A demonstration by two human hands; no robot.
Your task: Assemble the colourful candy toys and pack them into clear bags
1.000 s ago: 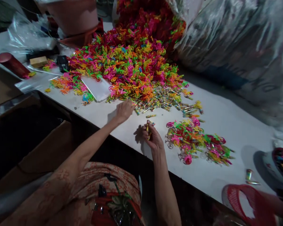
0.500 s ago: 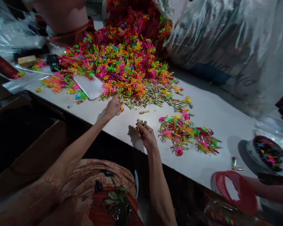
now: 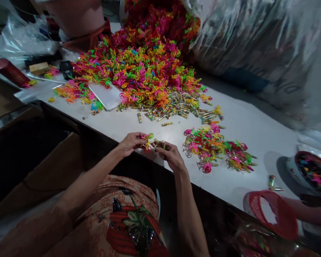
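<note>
Near the table's front edge, my left hand (image 3: 131,144) is closed on a few small plastic toy bicycles (image 3: 147,143) in pink, yellow-green and red. My right hand (image 3: 172,155) grips several little printed tubes (image 3: 159,144) between thumb and fingers. The two hands almost meet, with the bicycles beside the ends of the tubes; I cannot tell whether they touch. A single tube (image 3: 139,118) lies on the white table (image 3: 117,126) beyond my left hand, and another tube (image 3: 167,124) lies behind my right hand. More tubes (image 3: 173,109) are heaped farther back.
A large pile of bright plastic bicycles (image 3: 141,75) covers the back. To my right sits a smaller heap of bicycles with tubes (image 3: 207,148). Farther right are a red basket (image 3: 259,203), a bowl of plastic pieces (image 3: 293,175) and another person's arm (image 3: 310,210). A big sack (image 3: 235,64) stands behind.
My left hand has come back from the pile's edge toward my right hand, with bicycles in its fingers. A loose tube now shows where it was. My right hand still holds the tubes.
</note>
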